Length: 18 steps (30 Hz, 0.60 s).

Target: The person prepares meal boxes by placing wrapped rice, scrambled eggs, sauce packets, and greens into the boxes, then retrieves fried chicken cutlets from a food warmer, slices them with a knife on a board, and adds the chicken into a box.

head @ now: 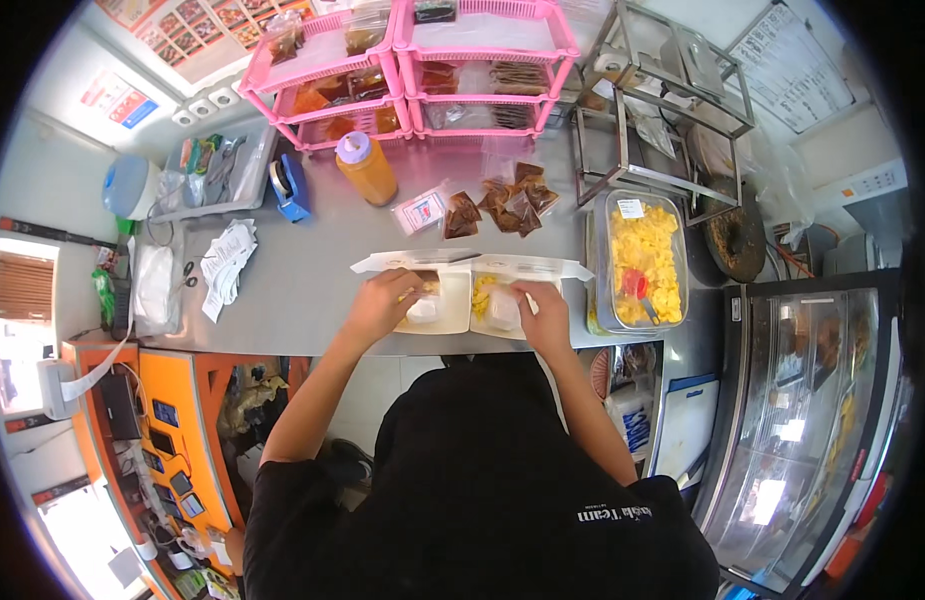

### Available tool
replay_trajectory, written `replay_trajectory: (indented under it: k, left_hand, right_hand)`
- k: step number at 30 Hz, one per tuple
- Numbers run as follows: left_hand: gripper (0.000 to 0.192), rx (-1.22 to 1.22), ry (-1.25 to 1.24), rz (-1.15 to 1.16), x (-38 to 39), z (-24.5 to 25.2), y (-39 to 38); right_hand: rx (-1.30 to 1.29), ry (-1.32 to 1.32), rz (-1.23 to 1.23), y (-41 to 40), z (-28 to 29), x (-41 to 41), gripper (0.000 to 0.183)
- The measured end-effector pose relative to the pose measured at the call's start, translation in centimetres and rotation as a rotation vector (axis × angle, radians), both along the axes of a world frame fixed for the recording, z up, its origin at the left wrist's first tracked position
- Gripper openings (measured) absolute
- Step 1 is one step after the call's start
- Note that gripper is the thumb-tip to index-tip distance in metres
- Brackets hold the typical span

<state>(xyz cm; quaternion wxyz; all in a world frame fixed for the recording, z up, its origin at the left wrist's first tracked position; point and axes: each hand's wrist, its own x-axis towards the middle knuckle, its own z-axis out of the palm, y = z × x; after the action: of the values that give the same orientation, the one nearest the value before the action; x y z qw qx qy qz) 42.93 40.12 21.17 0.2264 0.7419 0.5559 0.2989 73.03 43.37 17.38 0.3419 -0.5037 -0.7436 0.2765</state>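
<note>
Two open cardboard food boxes stand side by side at the front of the steel counter. My left hand reaches over the left box, thumb and fingers brought together above a white mound. Whether something thin is pinched there is hard to see. Over the right side of the right box is my right hand, its fingertips bent down beside another white mound. Yellow food pieces lie left of that mound. Both lids tilt back, away from me.
Brown sauce sachets and a squeeze bottle stand beyond the boxes. At right is a clear tub of yellow pieces. Pink racks line the back; paper slips and a tape dispenser are left. A glass display case borders the right.
</note>
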Motion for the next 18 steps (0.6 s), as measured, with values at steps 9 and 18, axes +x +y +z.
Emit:
replay_trajectory:
  k: [9,18]
  left_hand:
    - [0.008,-0.191,0.179,-0.026,0.7,-5.7,0.2]
    - [0.015,-0.013,0.076,0.088,1.8,-6.6,-0.1]
  right_hand:
    - [-0.106,-0.127,-0.038,-0.1,-2.4,1.5,0.036]
    - [-0.390,-0.135,0.259,1.9,-1.3,3.3,0.031]
